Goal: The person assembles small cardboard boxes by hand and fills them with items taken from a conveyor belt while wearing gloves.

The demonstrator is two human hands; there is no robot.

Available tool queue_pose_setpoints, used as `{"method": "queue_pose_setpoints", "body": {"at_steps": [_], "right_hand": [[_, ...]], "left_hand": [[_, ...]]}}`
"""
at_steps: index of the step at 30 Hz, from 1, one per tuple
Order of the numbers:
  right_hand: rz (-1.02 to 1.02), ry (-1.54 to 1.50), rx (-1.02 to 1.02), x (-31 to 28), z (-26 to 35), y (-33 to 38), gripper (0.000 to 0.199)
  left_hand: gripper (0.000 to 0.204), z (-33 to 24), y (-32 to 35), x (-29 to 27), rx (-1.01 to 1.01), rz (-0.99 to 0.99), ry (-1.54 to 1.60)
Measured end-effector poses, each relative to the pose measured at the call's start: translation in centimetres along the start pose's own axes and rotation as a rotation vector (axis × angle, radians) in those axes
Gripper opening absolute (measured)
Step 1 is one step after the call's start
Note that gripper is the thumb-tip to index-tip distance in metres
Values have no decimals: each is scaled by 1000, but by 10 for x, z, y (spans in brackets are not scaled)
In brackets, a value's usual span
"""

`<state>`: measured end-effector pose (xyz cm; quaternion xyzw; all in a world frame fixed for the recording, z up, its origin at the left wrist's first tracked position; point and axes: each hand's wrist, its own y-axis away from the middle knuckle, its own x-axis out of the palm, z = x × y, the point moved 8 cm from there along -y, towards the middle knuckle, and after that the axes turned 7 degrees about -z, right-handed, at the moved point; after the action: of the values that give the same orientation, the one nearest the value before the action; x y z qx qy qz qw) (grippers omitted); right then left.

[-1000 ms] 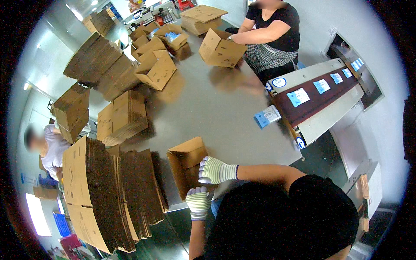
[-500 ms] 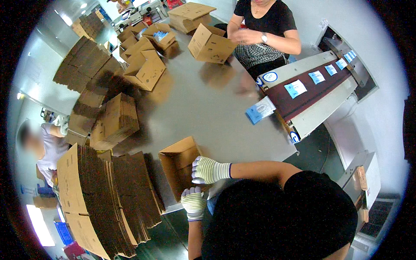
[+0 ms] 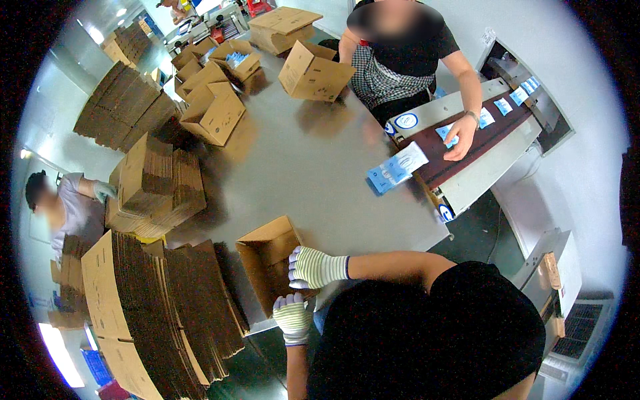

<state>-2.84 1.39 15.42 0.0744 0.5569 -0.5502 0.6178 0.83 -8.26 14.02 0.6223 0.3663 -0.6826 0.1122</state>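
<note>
An open brown cardboard box lies on its side at the near edge of the grey table. My right hand, in a white striped glove, grips the box's near right wall. My left hand, gloved the same way, sits just below at the box's lower corner by the table edge, touching it. My forearms come in from the lower right, partly hidden behind my black shirt.
Tall stacks of flat cardboard stand left of the box, with more stacks behind. Assembled boxes crowd the far table. A person opposite has a hand on a conveyor; blue packets lie nearby. Another person is at far left.
The person opposite has stretched an arm down onto the conveyor. My two hands have stayed on the open box with barely any shift.
</note>
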Motion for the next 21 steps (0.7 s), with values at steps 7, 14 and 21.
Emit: {"method": "queue_pose_setpoints", "body": {"at_steps": [7, 14, 21], "right_hand": [[-19, -6, 3, 0, 1, -2, 28], [38, 30, 28, 2, 1, -1, 28], [84, 14, 27, 1, -4, 5, 28]], "left_hand": [[35, 3, 4, 3, -2, 33, -22], [32, 3, 6, 4, 15, 29, -28], [19, -2, 11, 11, 74, -39, -84]]}}
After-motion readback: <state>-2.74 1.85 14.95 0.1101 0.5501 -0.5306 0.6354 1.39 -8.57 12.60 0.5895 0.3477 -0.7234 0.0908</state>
